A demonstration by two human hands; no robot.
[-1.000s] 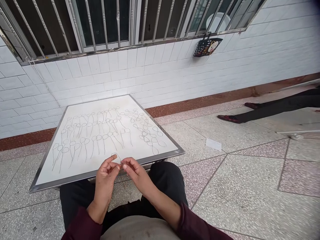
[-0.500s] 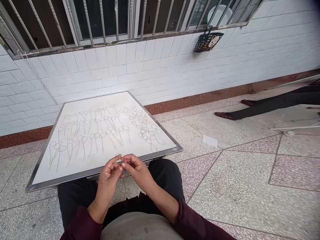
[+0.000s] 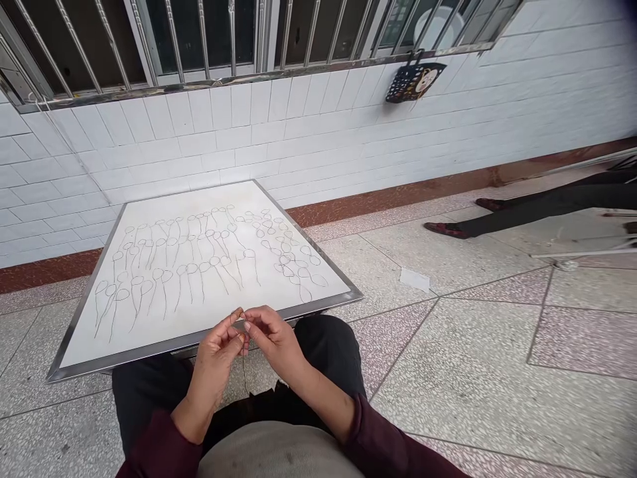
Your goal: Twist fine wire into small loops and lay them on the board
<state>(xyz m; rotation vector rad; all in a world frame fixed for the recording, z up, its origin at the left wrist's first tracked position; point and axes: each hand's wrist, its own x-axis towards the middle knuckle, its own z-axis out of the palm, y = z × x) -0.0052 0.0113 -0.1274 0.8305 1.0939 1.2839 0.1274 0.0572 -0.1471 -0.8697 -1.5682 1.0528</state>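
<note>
My left hand [image 3: 219,352] and my right hand [image 3: 273,338] meet fingertip to fingertip over my lap, just in front of the board's near edge. Both pinch a thin dark cord [image 3: 244,372], whose loose end hangs down between my knees. The part between my fingers is mostly hidden. Beyond my hands lies a white board [image 3: 164,338] with a grey metal rim. Thin dark looped cords [image 3: 189,269] with straight tails lie on it in several rows. A denser group of small loops [image 3: 286,255] is on the board's right side.
A dark patterned basket [image 3: 415,81] hangs from the window bars [image 3: 313,33] on the white tiled wall [image 3: 223,139]. Another person's legs [image 3: 527,212] stretch in from the right. A white paper [image 3: 415,279] lies on the speckled floor [image 3: 448,378].
My fingertips have shifted slightly around the cord, and its hanging end now falls straighter. The camera view has moved a little; the loops on the board stay in place.
</note>
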